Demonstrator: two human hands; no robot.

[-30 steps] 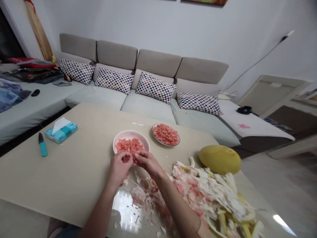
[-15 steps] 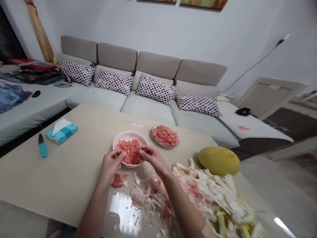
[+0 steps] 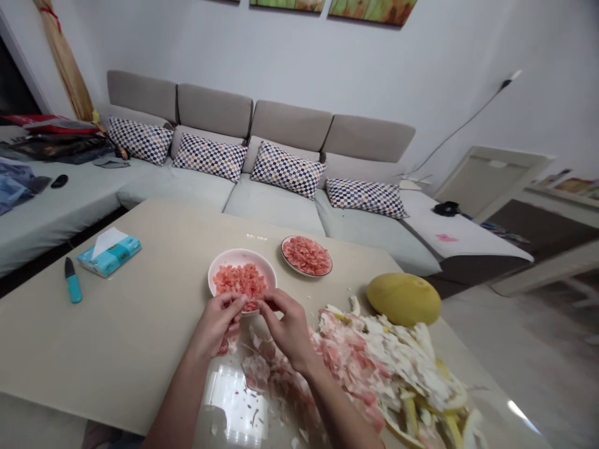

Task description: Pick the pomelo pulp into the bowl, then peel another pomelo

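Observation:
Over the near rim of a white bowl (image 3: 216,262), my two hands meet with the fingertips almost touching. Red pomelo flesh (image 3: 241,279) broken into small bits lies in the bowl. My left hand (image 3: 219,324) is closed in a pinch, and so is my right hand (image 3: 287,330); whatever is between the fingers is too small to make out. Below my left hand, a pomelo segment (image 3: 225,346) on the table is partly hidden. Thin pink membrane scraps (image 3: 256,369) lie beneath my right hand and forearm.
A plate of pomelo flesh (image 3: 306,255) stands behind the bowl. To the right are a whole yellow pomelo (image 3: 405,299) and a heap of peel (image 3: 412,358). A tissue pack (image 3: 110,251) and a teal-handled knife (image 3: 73,282) lie left. A sofa (image 3: 276,202) stands beyond the table.
My hands have come closer together and drawn slightly toward me, from over the bowl's middle to its near rim. My left hand now covers more of the segment. The view has shifted slightly.

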